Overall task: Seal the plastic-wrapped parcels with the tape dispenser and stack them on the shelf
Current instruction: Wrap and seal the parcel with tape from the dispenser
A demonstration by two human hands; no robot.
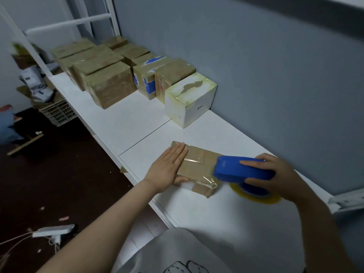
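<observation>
The flat brown parcel (197, 164) lies on the white shelf board (216, 217), directly between the hands. The left hand (169, 168) presses its left part down with straight fingers, while the right hand (275, 174), fingers wrapped round the blue tape dispenser (242, 168), holds the dispenser's mouth at the parcel's right edge, so the next pull probably follows the line joining the two hands. Further along the board, well apart, a white box (189, 103) stands against the grey-blue wall (275, 75), with sealed brown parcels (110, 85) in rows behind it and dark floor (59, 184) to the left.

Blue tape dispenser (243, 169); brown parcel (199, 167); white shelf (216, 209).
</observation>
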